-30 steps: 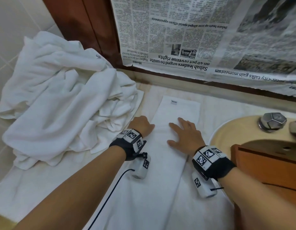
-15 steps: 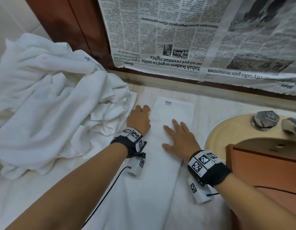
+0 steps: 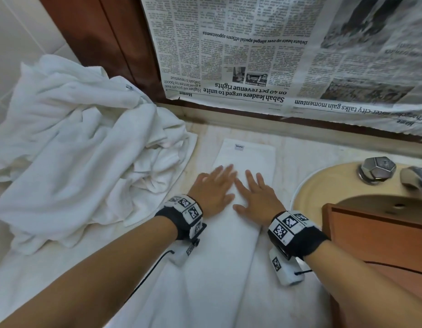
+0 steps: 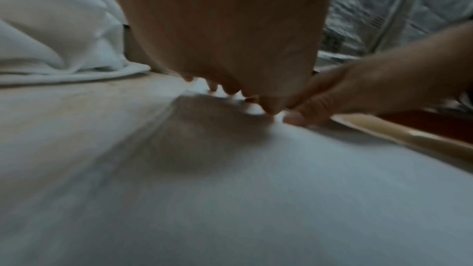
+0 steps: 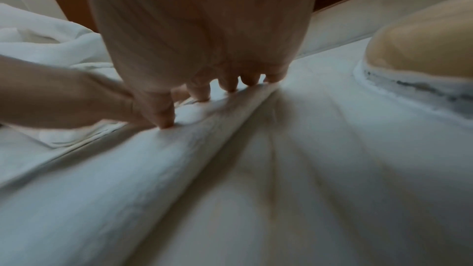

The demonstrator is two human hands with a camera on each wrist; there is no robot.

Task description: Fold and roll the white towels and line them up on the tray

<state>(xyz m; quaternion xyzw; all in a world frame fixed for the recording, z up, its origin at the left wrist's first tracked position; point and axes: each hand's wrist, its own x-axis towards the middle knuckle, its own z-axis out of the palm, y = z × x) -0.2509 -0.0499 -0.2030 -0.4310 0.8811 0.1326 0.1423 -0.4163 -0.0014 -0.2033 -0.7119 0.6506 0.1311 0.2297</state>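
Note:
A white towel [image 3: 247,157], folded into a long narrow strip with a small label at its far end, lies on the counter and runs toward me. My left hand [image 3: 213,189] lies flat on it, fingers straight. Beside it my right hand [image 3: 256,196] presses flat on the same strip, the two hands almost touching. In the left wrist view the left hand [image 4: 230,86] rests on the towel [image 4: 256,189]. The right wrist view shows the right hand [image 5: 220,86] with fingertips [image 5: 163,122] pressing into the towel's [image 5: 128,179] folded edge. A wooden tray [image 3: 380,235] stands at the right.
A heap of loose white towels [image 3: 75,157] fills the left of the counter. A beige basin [image 3: 323,188] with a metal tap knob [image 3: 377,170] lies at the right. Newspaper [image 3: 276,50] hangs on the back wall above the counter's rear ledge.
My left hand opened from a loose fist at the towel's left edge and slid onto the strip. Both hands moved further up the towel and closer together.

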